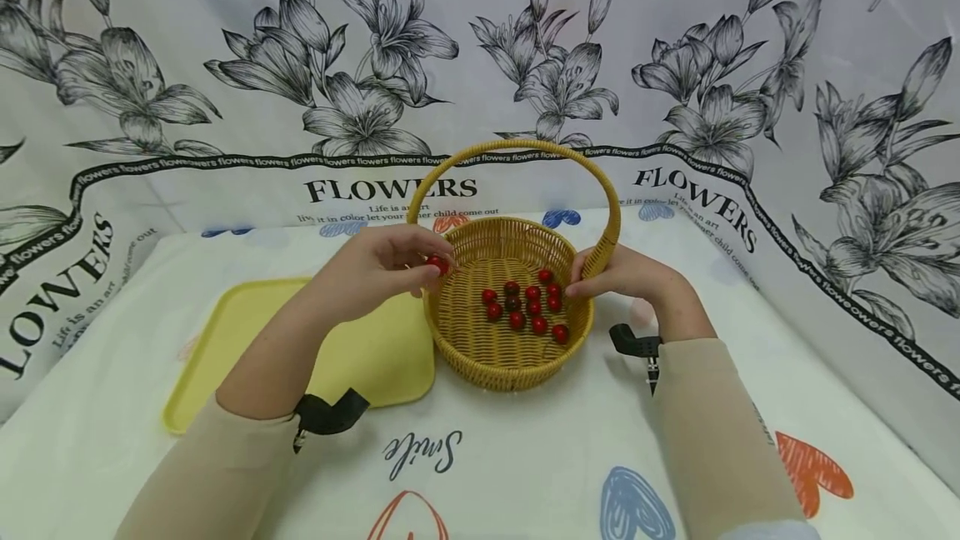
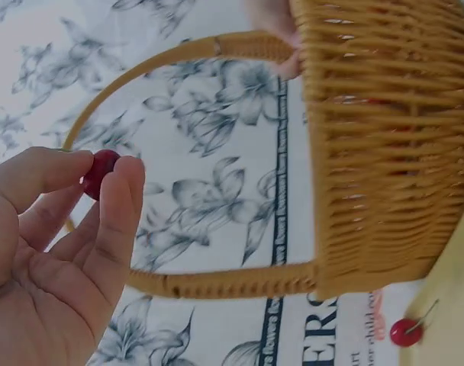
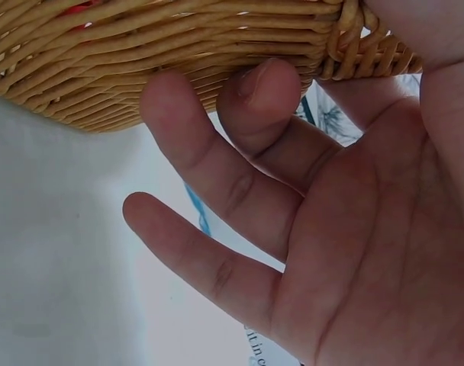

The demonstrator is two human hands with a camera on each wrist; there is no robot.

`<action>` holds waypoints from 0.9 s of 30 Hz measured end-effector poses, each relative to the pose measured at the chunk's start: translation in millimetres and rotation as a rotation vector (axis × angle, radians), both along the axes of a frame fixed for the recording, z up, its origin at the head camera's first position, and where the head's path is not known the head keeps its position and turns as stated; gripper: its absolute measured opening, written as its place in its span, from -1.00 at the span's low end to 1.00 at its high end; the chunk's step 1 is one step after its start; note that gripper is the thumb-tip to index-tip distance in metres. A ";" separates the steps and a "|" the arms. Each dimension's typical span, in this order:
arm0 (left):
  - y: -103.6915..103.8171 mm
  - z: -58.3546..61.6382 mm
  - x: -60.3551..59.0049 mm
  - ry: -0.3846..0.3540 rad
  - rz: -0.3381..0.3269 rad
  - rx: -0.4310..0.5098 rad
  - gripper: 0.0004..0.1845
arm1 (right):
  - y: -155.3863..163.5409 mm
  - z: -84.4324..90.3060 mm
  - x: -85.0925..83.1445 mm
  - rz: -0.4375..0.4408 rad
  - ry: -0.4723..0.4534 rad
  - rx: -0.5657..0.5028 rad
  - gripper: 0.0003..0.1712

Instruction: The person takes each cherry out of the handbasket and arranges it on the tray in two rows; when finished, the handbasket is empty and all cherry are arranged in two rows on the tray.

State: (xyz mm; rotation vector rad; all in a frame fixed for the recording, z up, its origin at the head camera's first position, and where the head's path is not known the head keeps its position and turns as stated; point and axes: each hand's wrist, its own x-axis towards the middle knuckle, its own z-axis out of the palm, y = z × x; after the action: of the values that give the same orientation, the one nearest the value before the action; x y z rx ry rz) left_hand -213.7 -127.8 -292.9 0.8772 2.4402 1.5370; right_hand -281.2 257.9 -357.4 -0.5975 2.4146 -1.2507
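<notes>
My left hand (image 1: 375, 265) pinches a dark red cherry (image 2: 102, 174) between thumb and fingertips, beside the left rim of a woven basket (image 1: 502, 373). The basket is yellow-brown and round, with a tall arched handle (image 1: 517, 144). Several cherries (image 1: 517, 321) lie on its bottom, mostly toward the right side. At the right rim, near the foot of the handle, my right hand (image 1: 626, 277) grips the basket with the thumb over the edge. From the right wrist view its fingers (image 3: 224, 175) show under the woven side, the lower ones spread.
A yellow tray (image 1: 375, 365) lies left of the basket, partly behind my left arm. One cherry with a stem (image 2: 406, 332) is by the tray's edge in the left wrist view. The white tablecloth (image 1: 525, 465) carries printed hearts and lettering; a flower-patterned sheet (image 1: 480, 90) hangs behind.
</notes>
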 end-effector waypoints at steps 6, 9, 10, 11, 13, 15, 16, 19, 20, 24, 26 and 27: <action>-21.8 16.2 0.6 0.032 0.117 0.028 -0.71 | 1.8 -2.3 -0.2 -0.015 -0.016 -0.008 -0.73; -30.9 20.2 -3.7 0.078 0.164 0.012 -0.72 | 3.7 -0.8 0.7 -0.016 -0.012 -0.014 -0.74; -33.3 20.2 -6.2 0.086 0.186 -0.001 -0.72 | 4.2 -0.2 1.0 -0.018 -0.011 -0.017 -0.74; -35.4 19.5 -9.3 0.091 0.207 -0.013 -0.72 | 4.8 0.4 1.4 -0.019 -0.008 -0.020 -0.75; -39.3 15.6 -16.9 0.087 0.246 -0.025 -0.72 | 5.3 0.5 0.8 -0.026 -0.010 -0.027 -0.76; -42.5 8.9 -25.7 0.069 0.285 -0.038 -0.71 | 5.2 -0.2 -0.6 -0.026 -0.012 -0.031 -0.76; -43.9 5.0 -30.0 0.060 0.302 -0.047 -0.71 | 4.7 -0.6 -1.1 -0.026 -0.014 -0.031 -0.76; -46.9 -8.2 -41.8 0.014 0.352 -0.080 -0.70 | 2.7 -1.7 -2.4 -0.018 -0.018 -0.032 -0.76; -47.5 -12.8 -45.3 -0.001 0.363 -0.097 -0.69 | 2.1 -1.6 -2.3 -0.014 -0.017 -0.031 -0.76; -46.5 -30.1 -57.6 -0.074 0.403 -0.148 -0.70 | 1.3 -2.2 -3.0 -0.016 -0.019 -0.034 -0.76; -46.3 -38.6 -63.1 -0.101 0.416 -0.162 -0.72 | 1.5 -3.2 -3.8 -0.022 -0.024 -0.036 -0.76; -46.2 -42.6 -65.4 -0.110 0.422 -0.165 -0.72 | 1.5 -3.7 -4.3 -0.025 -0.025 -0.036 -0.76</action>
State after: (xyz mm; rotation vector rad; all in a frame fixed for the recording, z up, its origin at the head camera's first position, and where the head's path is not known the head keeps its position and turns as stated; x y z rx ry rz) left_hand -279.1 -174.1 -335.5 0.2499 2.7401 1.4179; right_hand -285.5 259.5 -361.0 -0.5608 2.3910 -1.3064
